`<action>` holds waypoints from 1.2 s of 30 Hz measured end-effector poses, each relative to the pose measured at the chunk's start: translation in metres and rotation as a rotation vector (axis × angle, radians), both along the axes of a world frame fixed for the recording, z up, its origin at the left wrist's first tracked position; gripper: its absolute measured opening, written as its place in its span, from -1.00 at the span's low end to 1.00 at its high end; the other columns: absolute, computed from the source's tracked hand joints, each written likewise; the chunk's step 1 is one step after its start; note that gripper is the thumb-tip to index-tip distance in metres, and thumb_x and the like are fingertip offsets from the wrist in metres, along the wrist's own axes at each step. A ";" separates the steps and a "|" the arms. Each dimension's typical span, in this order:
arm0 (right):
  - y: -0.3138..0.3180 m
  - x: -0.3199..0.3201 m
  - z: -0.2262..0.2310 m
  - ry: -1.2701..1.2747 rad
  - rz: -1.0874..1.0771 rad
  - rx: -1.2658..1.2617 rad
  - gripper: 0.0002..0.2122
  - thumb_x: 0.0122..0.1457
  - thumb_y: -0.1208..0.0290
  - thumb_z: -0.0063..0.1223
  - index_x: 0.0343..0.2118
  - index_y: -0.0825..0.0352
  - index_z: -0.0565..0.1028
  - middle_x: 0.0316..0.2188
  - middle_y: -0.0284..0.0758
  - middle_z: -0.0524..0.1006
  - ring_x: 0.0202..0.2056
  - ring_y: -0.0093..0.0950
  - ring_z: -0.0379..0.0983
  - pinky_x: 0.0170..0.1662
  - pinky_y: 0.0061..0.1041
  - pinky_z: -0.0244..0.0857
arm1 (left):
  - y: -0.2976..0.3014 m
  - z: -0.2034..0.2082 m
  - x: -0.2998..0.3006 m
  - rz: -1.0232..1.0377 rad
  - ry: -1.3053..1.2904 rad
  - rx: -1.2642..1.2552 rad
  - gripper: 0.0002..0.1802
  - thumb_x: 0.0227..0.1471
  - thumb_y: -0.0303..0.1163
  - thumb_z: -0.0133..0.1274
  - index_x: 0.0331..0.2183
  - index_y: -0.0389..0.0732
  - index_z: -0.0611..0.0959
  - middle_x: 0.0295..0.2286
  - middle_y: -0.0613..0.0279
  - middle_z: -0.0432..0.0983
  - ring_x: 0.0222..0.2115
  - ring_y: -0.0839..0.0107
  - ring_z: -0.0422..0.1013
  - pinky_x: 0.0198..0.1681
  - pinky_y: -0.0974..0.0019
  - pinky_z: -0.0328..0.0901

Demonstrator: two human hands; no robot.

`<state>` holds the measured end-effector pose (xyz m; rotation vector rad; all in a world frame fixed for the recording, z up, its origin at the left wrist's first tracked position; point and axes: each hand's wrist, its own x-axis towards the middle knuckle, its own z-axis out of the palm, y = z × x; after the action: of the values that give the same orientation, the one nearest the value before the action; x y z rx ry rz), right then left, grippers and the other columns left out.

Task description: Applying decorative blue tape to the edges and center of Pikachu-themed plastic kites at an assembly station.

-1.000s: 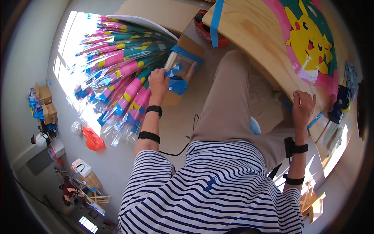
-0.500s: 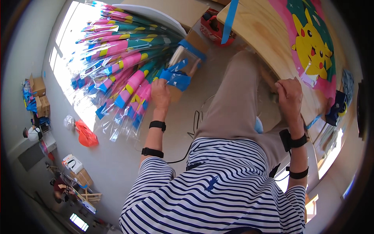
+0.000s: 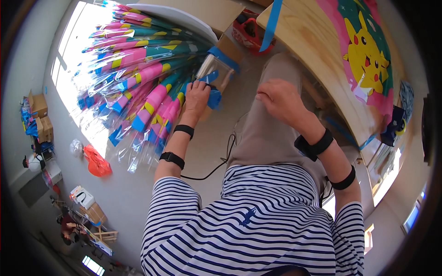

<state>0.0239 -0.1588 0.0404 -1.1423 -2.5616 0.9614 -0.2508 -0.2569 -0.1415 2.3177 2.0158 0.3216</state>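
Observation:
My left hand [image 3: 197, 99] reaches to the bundle of rolled, clear-wrapped plastic sheets [image 3: 152, 73] in pink, yellow, green and blue. Its fingers are bent over the blue tape [image 3: 214, 97] at the bundle's near right end, beside a cardboard box [image 3: 229, 48]; the fingertips are partly hidden. Over my thigh hangs my right hand [image 3: 280, 100], apart from the table, its fingers curled in with the thumb against them. Whether it holds something small does not show. On the wooden table [image 3: 306, 41] lies a printed plastic sheet [image 3: 368, 60] with a yellow cartoon figure.
A red basket [image 3: 248, 37] stands beyond the box, beneath a blue tape strip [image 3: 270, 27] on the table's edge. A black cable [image 3: 207, 175] runs along the floor. Left of me are a red plastic bag [image 3: 97, 161], cardboard boxes [image 3: 43, 129] and, farther off, a person [image 3: 68, 226].
My right hand has swung left from the table's edge to above my thigh. My left hand has shifted slightly up and right, covering more of the blue tape.

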 end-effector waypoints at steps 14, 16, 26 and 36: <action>0.002 -0.106 -0.065 -0.007 -0.254 -0.912 -0.62 0.18 0.11 0.14 -0.36 0.45 0.57 -0.51 -0.27 0.58 -0.53 -0.48 0.54 -0.43 -0.49 0.41 | -0.013 0.039 -0.008 0.294 -0.751 -0.079 -0.77 -0.05 -0.54 0.03 -0.29 -0.16 0.67 -0.28 0.10 0.62 -0.10 0.05 0.46 0.04 -0.04 0.21; -0.003 -0.122 -0.072 0.000 -0.323 -1.077 -0.64 0.18 0.13 0.16 -0.37 0.44 0.57 -0.51 -0.29 0.58 -0.56 -0.51 0.53 -0.48 -0.54 0.42 | -0.014 0.035 -0.011 0.283 -0.742 -0.120 -0.75 -0.04 -0.53 0.03 -0.26 -0.14 0.67 -0.24 0.11 0.61 -0.07 0.06 0.46 0.08 -0.10 0.18; -0.021 -0.128 -0.093 0.068 -0.451 -1.056 -0.92 0.03 0.51 0.21 -0.50 0.41 0.56 -0.63 -0.23 0.55 -0.64 -0.48 0.49 -0.55 -0.47 0.36 | -0.014 0.043 -0.027 0.365 -1.041 -0.192 -0.68 -0.03 -0.61 0.00 -0.18 -0.25 0.66 -0.22 0.08 0.62 -0.07 0.25 0.49 0.01 0.25 0.32; -0.035 -0.133 -0.090 0.155 -0.220 -0.728 -0.90 0.02 0.47 0.22 -0.46 0.39 0.57 -0.64 -0.31 0.56 -0.64 -0.57 0.46 -0.55 -0.55 0.32 | 0.005 0.044 -0.050 0.606 -0.866 -0.036 -0.59 -0.13 -0.71 -0.07 -0.19 -0.28 0.65 -0.23 -0.01 0.60 -0.19 0.13 0.54 -0.13 0.22 0.40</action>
<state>-0.1093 -0.1938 -0.0500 -1.3882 -1.9362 1.9058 -0.3004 -0.2514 -0.0973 1.1168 2.0728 1.0646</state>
